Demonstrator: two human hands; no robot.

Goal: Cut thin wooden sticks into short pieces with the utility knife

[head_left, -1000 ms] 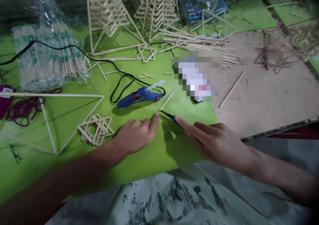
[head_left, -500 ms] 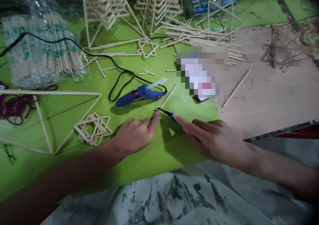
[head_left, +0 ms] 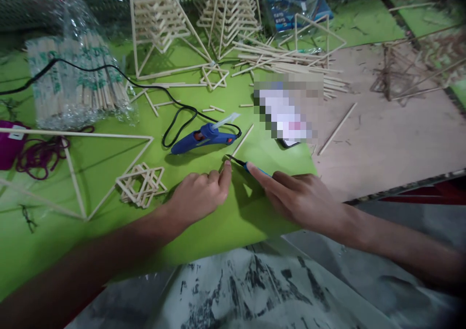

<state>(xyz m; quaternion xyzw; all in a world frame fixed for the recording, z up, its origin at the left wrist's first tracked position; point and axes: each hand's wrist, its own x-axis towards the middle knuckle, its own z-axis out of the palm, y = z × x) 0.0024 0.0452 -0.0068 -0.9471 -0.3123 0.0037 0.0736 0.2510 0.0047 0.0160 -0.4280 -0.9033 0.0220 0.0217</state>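
Note:
My left hand rests on the green mat, fingers curled, its fingertip pressing down the near end of a thin bamboo stick. My right hand grips a blue-handled craft knife, index finger stretched along the handle, and the blade tip touches the stick right beside my left fingertip. A blue glue gun with a black cord lies just behind the stick.
A small stacked stick star and a large stick triangle lie left. Bagged sticks, stick pyramids, loose sticks, purple cord and a blurred item sit behind. Bare wood board lies right.
Both hands stay pressed at the stick's near end; the knife hand has crept slightly left toward my left fingertip. The view shifted a little.

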